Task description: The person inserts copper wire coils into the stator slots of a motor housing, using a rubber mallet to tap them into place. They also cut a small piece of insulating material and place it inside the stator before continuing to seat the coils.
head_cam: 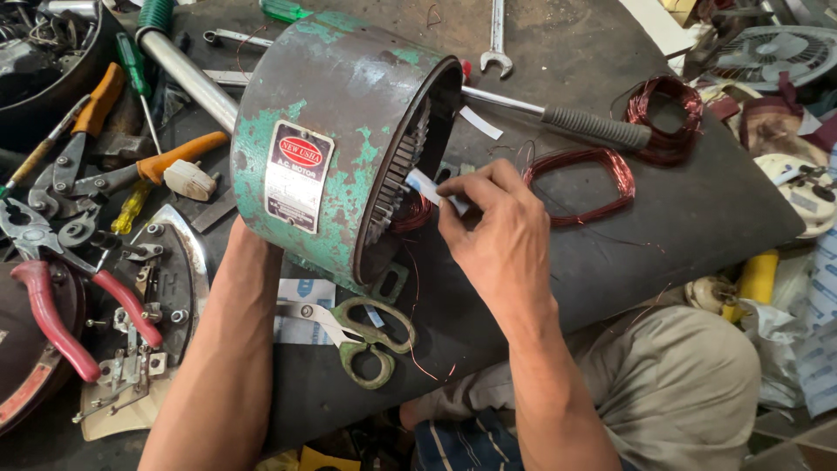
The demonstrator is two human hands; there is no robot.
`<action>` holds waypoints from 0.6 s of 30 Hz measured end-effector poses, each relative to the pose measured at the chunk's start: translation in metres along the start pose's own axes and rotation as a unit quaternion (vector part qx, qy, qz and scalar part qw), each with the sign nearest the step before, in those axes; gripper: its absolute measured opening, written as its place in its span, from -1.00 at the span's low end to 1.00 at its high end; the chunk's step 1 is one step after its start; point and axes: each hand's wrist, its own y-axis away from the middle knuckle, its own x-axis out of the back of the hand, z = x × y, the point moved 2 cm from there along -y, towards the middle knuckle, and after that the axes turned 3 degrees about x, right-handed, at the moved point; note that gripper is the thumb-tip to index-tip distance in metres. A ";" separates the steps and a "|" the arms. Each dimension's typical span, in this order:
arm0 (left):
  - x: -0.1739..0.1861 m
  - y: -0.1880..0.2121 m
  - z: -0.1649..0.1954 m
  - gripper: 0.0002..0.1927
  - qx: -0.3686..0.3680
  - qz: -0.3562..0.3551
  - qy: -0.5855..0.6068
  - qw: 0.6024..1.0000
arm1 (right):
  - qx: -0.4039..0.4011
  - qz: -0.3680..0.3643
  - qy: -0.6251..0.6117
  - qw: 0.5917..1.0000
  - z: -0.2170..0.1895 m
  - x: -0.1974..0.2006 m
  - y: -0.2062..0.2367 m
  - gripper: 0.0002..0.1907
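A worn green motor housing (pixel 340 131) lies on its side on a dark board (pixel 697 218), its open end facing right with slotted stator teeth (pixel 403 166) and copper winding (pixel 411 212) showing inside. My right hand (pixel 497 231) pinches a small white paper strip (pixel 432 187) at the housing's open mouth. My left forearm (pixel 231 349) reaches under the housing's near side; the left hand itself is hidden behind the housing.
Green-handled scissors (pixel 370 336) lie just below the housing. Loose copper coils (pixel 580 183) (pixel 667 118) and a grey-handled tool (pixel 593 126) sit to the right. Pliers, screwdrivers and red-handled cutters (pixel 61 318) crowd the left. A spanner (pixel 495 39) lies at the top.
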 end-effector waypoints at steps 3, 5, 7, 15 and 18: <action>0.000 -0.001 0.000 -0.78 0.001 0.001 0.000 1.000 | 0.012 -0.007 0.000 1.000 -0.001 -0.003 -0.001 -0.85; 0.001 0.000 0.000 -0.78 0.003 0.001 0.001 1.000 | 0.051 -0.002 0.017 0.999 -0.003 -0.003 -0.002 -0.83; 0.000 0.000 -0.002 -0.78 0.004 -0.001 0.002 1.000 | 0.053 -0.004 0.031 0.998 -0.004 -0.002 -0.003 -0.82; -0.005 -0.001 -0.007 -0.78 0.013 -0.008 0.010 1.000 | 0.042 -0.003 0.063 0.997 -0.009 -0.001 -0.005 -0.89; -0.007 -0.001 -0.008 -0.78 0.014 -0.013 0.012 1.000 | 0.039 -0.002 0.060 0.997 -0.011 -0.004 -0.006 -0.90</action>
